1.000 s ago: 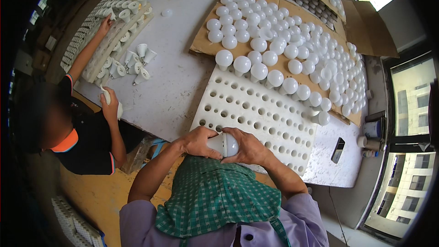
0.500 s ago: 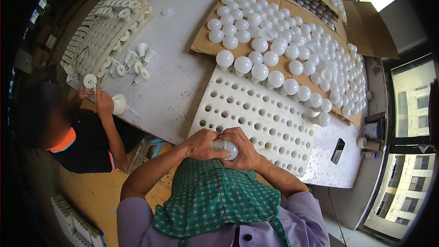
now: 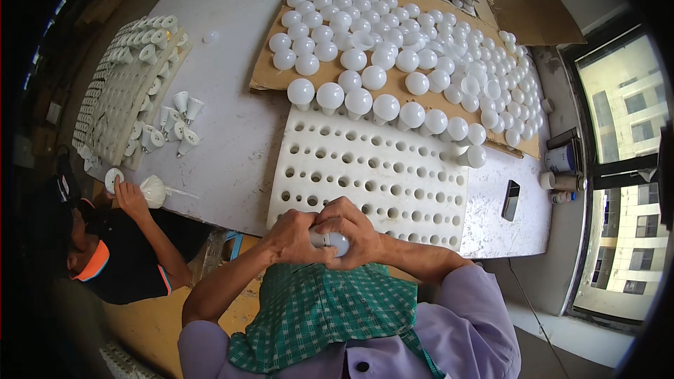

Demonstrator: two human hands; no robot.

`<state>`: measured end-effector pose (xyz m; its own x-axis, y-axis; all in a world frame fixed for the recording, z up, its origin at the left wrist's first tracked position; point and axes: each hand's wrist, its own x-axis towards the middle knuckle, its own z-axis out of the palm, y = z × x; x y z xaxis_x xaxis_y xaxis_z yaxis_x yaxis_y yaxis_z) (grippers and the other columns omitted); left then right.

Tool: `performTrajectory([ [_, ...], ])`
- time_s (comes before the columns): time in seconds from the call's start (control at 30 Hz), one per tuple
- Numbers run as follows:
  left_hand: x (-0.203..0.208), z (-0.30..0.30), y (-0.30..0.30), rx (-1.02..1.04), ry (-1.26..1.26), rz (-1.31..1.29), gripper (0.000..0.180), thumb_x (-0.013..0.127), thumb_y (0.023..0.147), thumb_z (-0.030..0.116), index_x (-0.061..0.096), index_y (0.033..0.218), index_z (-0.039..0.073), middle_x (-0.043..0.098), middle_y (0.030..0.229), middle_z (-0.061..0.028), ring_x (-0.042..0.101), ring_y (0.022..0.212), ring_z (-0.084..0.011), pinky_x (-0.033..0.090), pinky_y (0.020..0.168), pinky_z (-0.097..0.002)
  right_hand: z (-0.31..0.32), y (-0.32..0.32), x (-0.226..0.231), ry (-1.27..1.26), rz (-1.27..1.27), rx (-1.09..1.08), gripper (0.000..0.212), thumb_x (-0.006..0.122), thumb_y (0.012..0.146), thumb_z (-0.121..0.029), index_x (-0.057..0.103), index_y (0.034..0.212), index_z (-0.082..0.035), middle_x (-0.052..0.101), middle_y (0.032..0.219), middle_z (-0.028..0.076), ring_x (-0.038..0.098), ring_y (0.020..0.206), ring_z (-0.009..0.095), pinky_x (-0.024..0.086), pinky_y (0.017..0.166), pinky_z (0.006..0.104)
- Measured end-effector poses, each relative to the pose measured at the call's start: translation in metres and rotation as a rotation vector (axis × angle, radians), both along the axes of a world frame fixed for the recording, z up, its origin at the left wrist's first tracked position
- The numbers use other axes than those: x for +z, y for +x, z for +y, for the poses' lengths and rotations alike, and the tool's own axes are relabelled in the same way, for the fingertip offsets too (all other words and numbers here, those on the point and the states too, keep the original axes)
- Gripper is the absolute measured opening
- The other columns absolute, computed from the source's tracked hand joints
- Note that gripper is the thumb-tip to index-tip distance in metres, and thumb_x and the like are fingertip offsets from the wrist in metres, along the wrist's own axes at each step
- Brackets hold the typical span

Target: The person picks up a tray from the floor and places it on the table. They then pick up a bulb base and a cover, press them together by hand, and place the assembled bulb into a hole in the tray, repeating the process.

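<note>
Light bulb (image 3: 335, 242) sits clasped between both hands, near the foam tray (image 3: 330, 168) at 12 o'clock: the left hand (image 3: 289, 235) wraps its base, the right hand (image 3: 357, 228) its dome. From 12 to 2 o'clock, a row of bulbs (image 3: 385, 107) stands along the tray's far edge; that row looks finished, while nearer holes (image 3: 343, 181) look unfilled. Plenty seems left: round covers (image 3: 417, 83) crowd the cardboard (image 3: 263, 74) at 1 o'clock, and white bases (image 3: 189, 140) lie on the tabletop (image 3: 225, 168) at 10. No writing is legible; a tub (image 3: 559, 159) at 2 o'clock carries print too small to read.
</note>
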<state>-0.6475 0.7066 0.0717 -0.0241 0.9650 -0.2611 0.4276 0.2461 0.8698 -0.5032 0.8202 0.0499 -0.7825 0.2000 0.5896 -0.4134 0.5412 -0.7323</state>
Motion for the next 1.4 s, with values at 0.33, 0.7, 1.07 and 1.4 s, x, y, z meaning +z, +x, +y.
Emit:
performTrajectory([
  [0.33, -0.02, 0.028, -0.002, 0.047, 0.021, -0.232, 0.052, 0.066, 0.062, 0.035, 0.063, 0.088, -0.009, 0.065, 0.071, -0.0148, 0.064, 0.066, -0.0221, 0.052, 0.064, -0.032, 0.021, 0.01, 0.002, -0.052, -0.149, -0.016, 0.051, 0.074, 0.059, -0.007, 0.052, 0.105, -0.005, 0.053, 0.104, 0.012, 0.051, 0.093, 0.027, 0.045, 0.08, 0.0378],
  [0.7, -0.086, 0.035, -0.027, 0.285, -0.224, -0.39, 0.055, 0.072, 0.081, 0.023, 0.052, 0.121, -0.008, 0.058, 0.121, -0.0217, 0.063, 0.1, -0.022, 0.051, 0.085, -0.031, 0.192, 0.123, -0.014, 0.367, -0.669, -1.01, 0.052, 0.078, 0.061, -0.013, 0.056, 0.108, -0.007, 0.055, 0.111, 0.014, 0.055, 0.1, 0.034, 0.047, 0.088, 0.0419],
  [1.07, -0.109, 0.008, -0.058, 0.499, -0.243, -0.218, 0.039, 0.07, 0.081, 0.014, 0.059, 0.114, -0.005, 0.063, 0.112, -0.0189, 0.064, 0.097, -0.0221, 0.051, 0.084, -0.0323, 0.249, 0.125, -0.041, 0.619, -0.968, -0.833, 0.046, 0.077, 0.065, -0.021, 0.061, 0.106, -0.01, 0.052, 0.114, 0.008, 0.045, 0.111, 0.03, 0.038, 0.094, 0.0409],
  [1.4, -0.135, -0.028, -0.096, 0.773, -0.123, 0.091, 0.035, 0.068, 0.08, 0.011, 0.061, 0.113, -0.001, 0.067, 0.104, -0.0154, 0.067, 0.092, -0.0206, 0.053, 0.078, -0.0308, 0.404, 0.077, -0.051, 0.576, -0.769, -1.259, 0.042, 0.074, 0.07, -0.014, 0.061, 0.11, -0.008, 0.05, 0.121, 0.021, 0.051, 0.11, 0.037, 0.042, 0.094, 0.0434],
])
